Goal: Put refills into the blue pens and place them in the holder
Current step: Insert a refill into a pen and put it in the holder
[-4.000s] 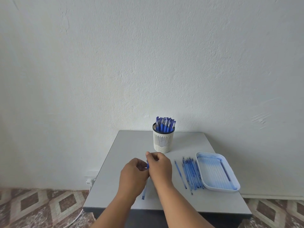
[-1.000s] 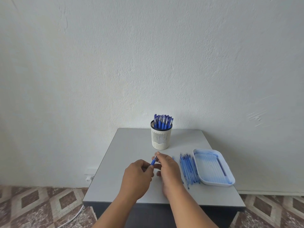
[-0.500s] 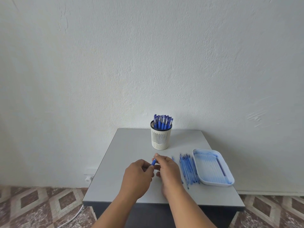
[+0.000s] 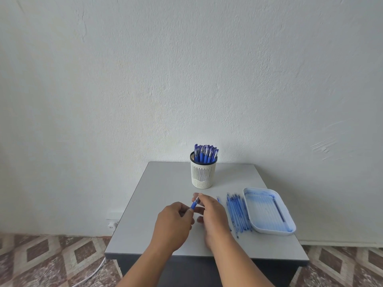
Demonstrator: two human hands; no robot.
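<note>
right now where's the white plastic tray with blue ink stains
In the head view, the white ink-stained plastic tray sits at the grey table's right edge, just right of the loose blue refills.

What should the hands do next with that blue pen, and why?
Probably finish closing the pen, then drop it into the holder. Both the left hand and the right hand pinch it between them above the table, so it looks nearly assembled. The holder already stands full of blue pens just behind the hands.

Head camera looks forward, seemingly slightly downward
</note>
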